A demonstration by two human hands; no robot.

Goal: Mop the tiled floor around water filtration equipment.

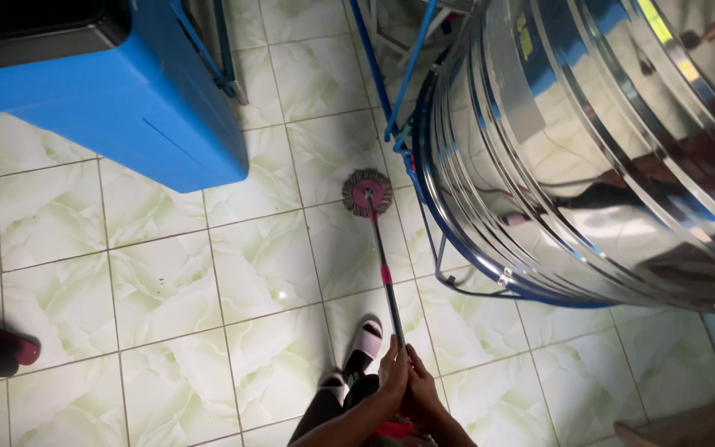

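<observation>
Steel tank (589,149) loomed right, blue bin (126,91) far left. Between them my mop (367,193) pressed its round head on the tiles. My left hand (392,374) and right hand (420,387) clasped its handle; 2 firm grips suited steady strokes, I judged.

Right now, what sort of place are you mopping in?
Probably a household utility or wash area. The floor is pale green tile, a large stainless-steel tank on a blue frame stands at the right, and a blue bin at the left. Both hands, left hand and right hand, grip the mop.
</observation>
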